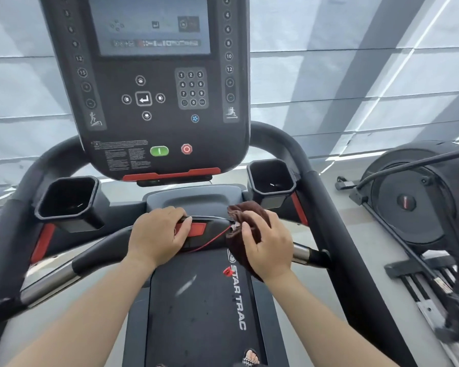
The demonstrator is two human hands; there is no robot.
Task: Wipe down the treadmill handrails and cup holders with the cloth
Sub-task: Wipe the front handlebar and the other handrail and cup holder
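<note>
I stand on a black treadmill. Its front crossbar handrail [101, 256] runs left to right below the console. My left hand [158, 235] rests flat on the bar's middle, over the red stop panel [196, 229]. My right hand [266, 245] grips a dark brown cloth [245, 209] wrapped over the bar just right of centre. Two black cup holders sit either side of the console: the left cup holder [69, 201] and the right cup holder [272, 180]. The curved side handrails [321, 207] run back past both.
The console [149, 83] with screen, keypad, green and red buttons rises ahead. A red safety cord [212, 241] trails from the stop panel to a clip [227, 271] over the belt [196, 313]. Another exercise machine [414, 197] stands close on the right.
</note>
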